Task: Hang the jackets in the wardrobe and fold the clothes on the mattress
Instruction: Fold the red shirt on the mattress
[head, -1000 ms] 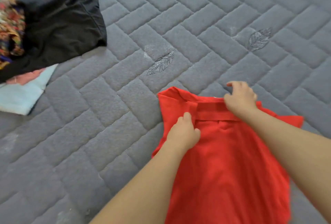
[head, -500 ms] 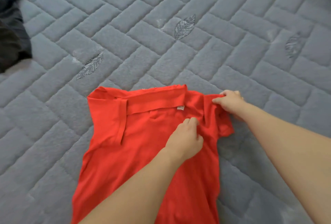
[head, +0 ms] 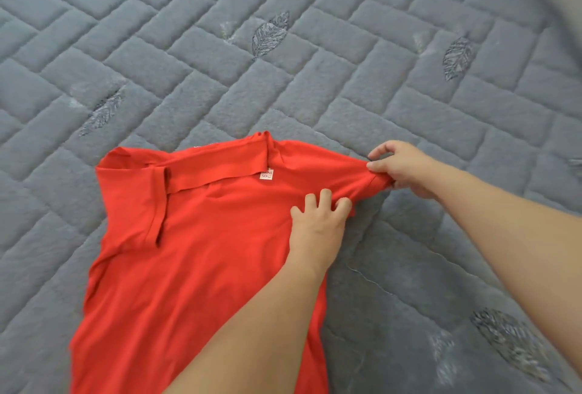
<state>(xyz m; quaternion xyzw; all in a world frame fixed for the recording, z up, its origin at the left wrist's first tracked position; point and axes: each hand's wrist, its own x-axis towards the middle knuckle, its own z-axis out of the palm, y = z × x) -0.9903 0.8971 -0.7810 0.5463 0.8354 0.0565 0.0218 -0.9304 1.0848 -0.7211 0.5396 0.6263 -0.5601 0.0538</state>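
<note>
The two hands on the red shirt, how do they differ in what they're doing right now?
The left hand lies on top of the shirt, fingers spread and pressing the cloth down near the shoulder; the right hand pinches the sleeve end, fingers curled round it. The left sits over the shirt's body; the right is out past its edge, above the mattress, drawing the sleeve sideways. Both touch the same side of the shirt.

A red shirt [head: 201, 251] lies spread across a grey quilted mattress [head: 220, 56] stitched with leaf motifs, filling the lower left of the frame. The person's left hand [head: 318, 223] presses spread fingers on the fabric at centre, while the right hand [head: 400, 170], centre right, pinches the shirt's sleeve. A small white label [head: 266, 175] shows at the collar.
</note>
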